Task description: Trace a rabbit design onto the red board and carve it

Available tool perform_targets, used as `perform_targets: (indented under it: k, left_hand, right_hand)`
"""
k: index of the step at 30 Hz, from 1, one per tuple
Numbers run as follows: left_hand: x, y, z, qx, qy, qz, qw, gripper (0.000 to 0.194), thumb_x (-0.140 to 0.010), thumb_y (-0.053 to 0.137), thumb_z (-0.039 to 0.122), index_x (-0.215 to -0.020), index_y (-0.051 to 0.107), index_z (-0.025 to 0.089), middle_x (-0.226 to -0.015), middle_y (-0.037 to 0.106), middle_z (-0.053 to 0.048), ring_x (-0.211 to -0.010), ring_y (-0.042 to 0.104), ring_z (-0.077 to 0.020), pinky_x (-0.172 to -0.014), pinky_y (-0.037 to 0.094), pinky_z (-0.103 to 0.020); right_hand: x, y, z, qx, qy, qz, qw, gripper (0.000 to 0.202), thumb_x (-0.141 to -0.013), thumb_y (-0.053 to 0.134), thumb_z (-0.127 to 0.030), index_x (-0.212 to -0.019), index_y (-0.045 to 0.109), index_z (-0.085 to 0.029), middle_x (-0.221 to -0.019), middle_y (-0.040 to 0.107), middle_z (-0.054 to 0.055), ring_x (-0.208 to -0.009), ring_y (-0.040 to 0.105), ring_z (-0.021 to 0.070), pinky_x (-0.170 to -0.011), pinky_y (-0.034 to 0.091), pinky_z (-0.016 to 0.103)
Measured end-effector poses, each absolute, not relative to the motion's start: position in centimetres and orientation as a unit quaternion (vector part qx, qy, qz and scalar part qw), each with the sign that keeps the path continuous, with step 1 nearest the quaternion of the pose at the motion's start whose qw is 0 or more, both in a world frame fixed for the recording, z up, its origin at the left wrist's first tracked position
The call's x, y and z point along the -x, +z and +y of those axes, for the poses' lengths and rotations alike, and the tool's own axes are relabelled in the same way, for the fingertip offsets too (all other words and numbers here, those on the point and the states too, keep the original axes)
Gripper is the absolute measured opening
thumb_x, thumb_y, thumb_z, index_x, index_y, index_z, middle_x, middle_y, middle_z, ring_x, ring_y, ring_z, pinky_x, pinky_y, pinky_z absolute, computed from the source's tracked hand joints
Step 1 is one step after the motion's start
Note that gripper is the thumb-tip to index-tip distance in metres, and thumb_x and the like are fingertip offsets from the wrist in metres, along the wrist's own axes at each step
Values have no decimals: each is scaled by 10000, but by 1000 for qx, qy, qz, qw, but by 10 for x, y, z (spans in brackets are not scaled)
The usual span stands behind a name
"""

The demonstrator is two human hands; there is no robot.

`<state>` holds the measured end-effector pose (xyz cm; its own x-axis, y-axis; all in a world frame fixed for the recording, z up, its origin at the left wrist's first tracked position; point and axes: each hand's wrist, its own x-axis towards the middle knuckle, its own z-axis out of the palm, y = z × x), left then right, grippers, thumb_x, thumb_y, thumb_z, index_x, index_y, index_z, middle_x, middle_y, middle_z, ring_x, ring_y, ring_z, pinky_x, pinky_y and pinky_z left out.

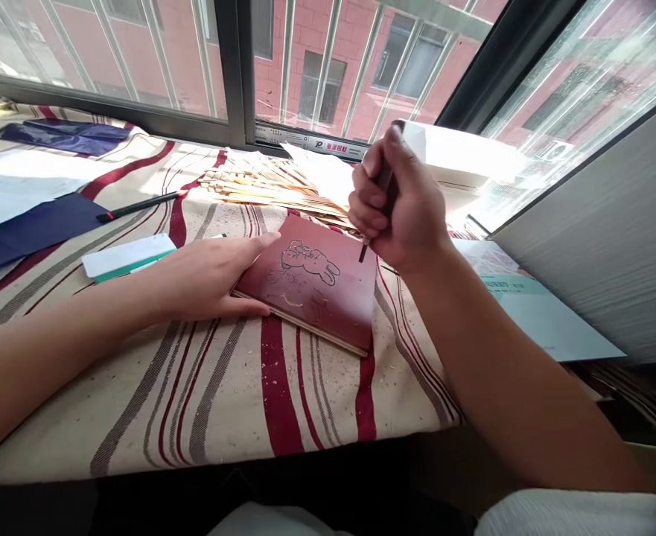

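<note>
A reddish-brown block (339,294) with a pale, layered edge lies tilted on the striped cloth. Its top bears a bunny outline in dark grooves, with fainter lines below it. My left hand (221,272) steadies the block at its left side, thumb on the upper left edge and fingers along the near edge. In a fist above the block's far right corner, my right hand (397,201) grips a carving tool (364,250) by its dark handle. The thin blade points down towards the block; whether it touches cannot be made out.
Small shavings are scattered on the striped cloth (238,409). A white-and-green eraser (129,257), a black pen (141,206) and dark blue sheets (42,227) lie left. Stacked papers (272,182) sit by the window; a pale green book (540,313) lies right, beside a grey panel (601,216).
</note>
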<state>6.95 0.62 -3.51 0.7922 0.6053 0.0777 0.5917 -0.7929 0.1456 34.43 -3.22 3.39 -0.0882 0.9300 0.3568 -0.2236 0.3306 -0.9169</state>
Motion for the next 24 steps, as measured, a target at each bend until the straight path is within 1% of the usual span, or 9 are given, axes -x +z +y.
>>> perform_targets:
  k: [5,10,12,13,15,17,20,22,24]
  left_hand:
    - [-70,-35,6,-948,38,306,78,1008,-946,570,755,-1696,350,118,-1645,547,-247,-1484,571,-410,-1223,443,-491]
    - [-73,-15,12,-941,-21,314,123,1155,-896,624,701,-1763,143,107,-1765,359,-264,-1591,454,-399,-1248,415,-482]
    - [-76,-2,20,-937,-68,313,140,1221,-855,666,686,-1773,88,124,-1712,453,-264,-1518,550,-383,-1147,497,-421]
    - [-79,4,25,-933,-89,318,147,1193,-856,667,655,-1771,108,132,-1596,601,-247,-1384,669,-357,-1046,546,-376]
    - [-85,12,34,-923,-112,333,159,967,-885,629,547,-1711,317,152,-1174,827,-145,-968,804,-280,-803,570,-300]
    - [-92,12,39,-920,-91,354,144,662,-916,550,441,-1515,574,158,-899,820,-84,-732,761,-243,-689,540,-289]
    - [-100,0,40,-926,-29,364,99,435,-937,450,329,-1239,707,151,-965,816,-121,-862,753,-263,-791,549,-318]
    - [-102,-10,37,-931,6,358,76,406,-963,406,302,-1166,718,140,-1075,817,-134,-973,740,-258,-861,545,-315]
    - [-102,-17,34,-935,38,348,58,406,-985,385,293,-1124,724,117,-1084,820,-122,-960,729,-224,-851,539,-284]
  right_hand:
    - [-346,32,-38,326,475,-548,606,554,-954,729,-690,-731,484,-247,-567,356,-86,-413,250,68,-401,202,259]
    - [-324,29,-47,301,521,-576,554,558,-937,733,-715,-754,498,-243,-553,398,-102,-393,257,61,-389,200,263]
    - [-315,28,-48,271,546,-570,552,562,-947,732,-704,-750,487,-238,-553,393,-107,-391,244,52,-385,183,255]
    - [-310,27,-48,264,557,-565,548,569,-952,724,-707,-745,479,-237,-555,381,-109,-394,235,49,-385,176,251]
    - [-299,22,-47,262,579,-563,528,585,-957,711,-718,-735,461,-238,-564,346,-112,-410,223,48,-387,174,244]
    - [-287,15,-44,255,605,-565,500,592,-956,719,-709,-725,443,-240,-574,315,-113,-427,216,47,-394,178,237]
    - [-272,2,-43,256,613,-548,508,576,-982,730,-648,-712,428,-238,-578,302,-113,-453,205,45,-407,189,226]
    - [-267,-3,-44,267,608,-542,514,569,-982,748,-616,-702,433,-234,-579,310,-109,-466,198,44,-412,181,223]
    - [-266,-6,-46,265,612,-552,501,576,-956,774,-625,-698,440,-233,-582,317,-105,-473,193,44,-413,157,227]
